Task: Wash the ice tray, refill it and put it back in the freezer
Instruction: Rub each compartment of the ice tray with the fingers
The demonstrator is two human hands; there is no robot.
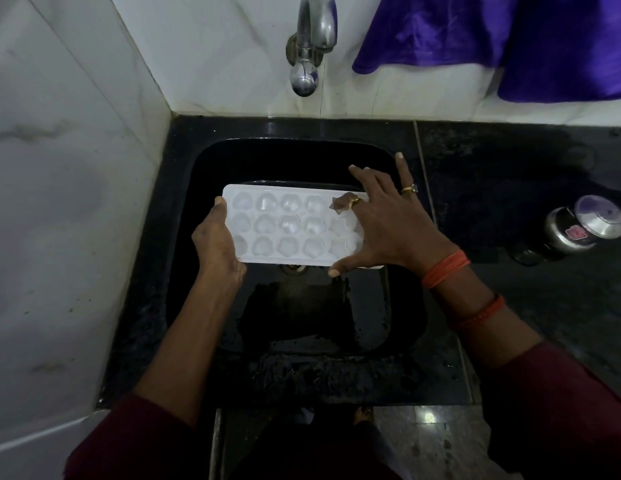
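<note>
A white plastic ice tray [285, 225] with shaped cups is held level over the black sink [205, 161]. My left hand [215, 240] grips its left short edge, thumb on top. My right hand [378, 220] lies spread over the tray's right end, fingers apart; the middle finger is bent down into a cup and the thumb hooks the near edge. The chrome tap [312, 39] hangs above the sink on the back wall; no water stream is visible. The tray's right end is hidden under my right hand.
White marble walls stand at the left and back. A purple cloth [510, 39] hangs at the upper right. On the wet black counter [510, 174] to the right stands a small steel container [579, 226] with a lid. The sink's drain [295, 268] shows below the tray.
</note>
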